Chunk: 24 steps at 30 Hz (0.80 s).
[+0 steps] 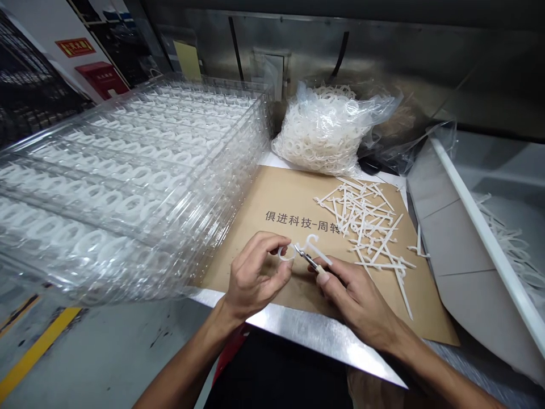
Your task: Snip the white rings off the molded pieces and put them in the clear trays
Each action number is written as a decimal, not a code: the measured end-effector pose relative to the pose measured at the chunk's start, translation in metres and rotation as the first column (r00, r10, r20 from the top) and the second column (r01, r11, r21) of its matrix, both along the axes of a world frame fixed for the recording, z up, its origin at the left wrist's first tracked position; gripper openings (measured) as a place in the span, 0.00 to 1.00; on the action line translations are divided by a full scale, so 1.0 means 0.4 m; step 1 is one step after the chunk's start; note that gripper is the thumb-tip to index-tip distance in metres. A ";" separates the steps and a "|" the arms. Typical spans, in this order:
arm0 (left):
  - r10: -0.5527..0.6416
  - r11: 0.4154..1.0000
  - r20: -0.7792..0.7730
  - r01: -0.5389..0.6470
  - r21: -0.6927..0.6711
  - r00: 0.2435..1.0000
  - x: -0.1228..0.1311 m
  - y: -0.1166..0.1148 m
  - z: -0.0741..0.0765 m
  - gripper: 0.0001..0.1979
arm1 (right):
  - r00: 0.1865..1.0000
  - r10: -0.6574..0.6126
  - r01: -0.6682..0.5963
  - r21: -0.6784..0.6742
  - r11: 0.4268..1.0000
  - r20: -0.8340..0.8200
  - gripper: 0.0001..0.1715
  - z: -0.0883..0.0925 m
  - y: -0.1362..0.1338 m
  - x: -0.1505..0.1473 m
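Between the thumb and fingers of my left hand [258, 272] is a white plastic ring [286, 253], held upright above the cardboard sheet [272, 193]. My right hand [355, 295] is closed round the handles of small cutting pliers [310, 261]. The jaws of the pliers touch or nearly touch the ring's right edge. Just behind the pliers is a white hooked plastic strip [317, 249]; whether it is joined to the ring I cannot tell. A loose heap of similar white strips [366, 216] lies on the cardboard to the right.
Stacked clear trays [204, 187] full of white rings stand on the left. Behind the cardboard sits a plastic bag [323, 130] of rings. On the right, a white bin [464, 199] holds more white pieces. The metal table edge [315, 329] runs in front of me.
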<state>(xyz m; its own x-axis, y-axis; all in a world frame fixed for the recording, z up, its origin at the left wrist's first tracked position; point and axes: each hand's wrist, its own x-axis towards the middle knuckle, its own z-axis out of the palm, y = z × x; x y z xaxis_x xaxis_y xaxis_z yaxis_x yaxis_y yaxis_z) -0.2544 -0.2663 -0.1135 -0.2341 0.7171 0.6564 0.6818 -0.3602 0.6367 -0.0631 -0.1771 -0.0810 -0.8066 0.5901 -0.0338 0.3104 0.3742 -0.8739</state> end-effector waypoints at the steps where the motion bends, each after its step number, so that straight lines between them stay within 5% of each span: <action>1: -0.001 1.000 -0.001 0.001 -0.002 1.000 0.000 0.000 0.000 0.17 | 1.000 0.001 -0.001 0.002 1.000 0.002 0.17 0.001 0.000 -0.001; 10: -0.025 1.000 0.009 0.025 -0.012 1.000 -0.002 0.000 0.000 0.16 | 0.999 0.022 -0.027 0.158 0.987 0.032 0.18 -0.017 -0.007 -0.001; 20: 0.013 0.998 0.108 -0.007 -0.055 0.994 -0.003 0.000 -0.002 0.13 | 0.999 -0.005 -0.001 0.147 0.989 0.038 0.22 -0.035 -0.002 -0.010; 24: 0.020 0.998 0.141 -0.013 -0.055 0.990 -0.005 0.000 -0.006 0.13 | 1.000 -0.014 0.013 0.047 0.999 0.023 0.23 -0.034 -0.003 -0.005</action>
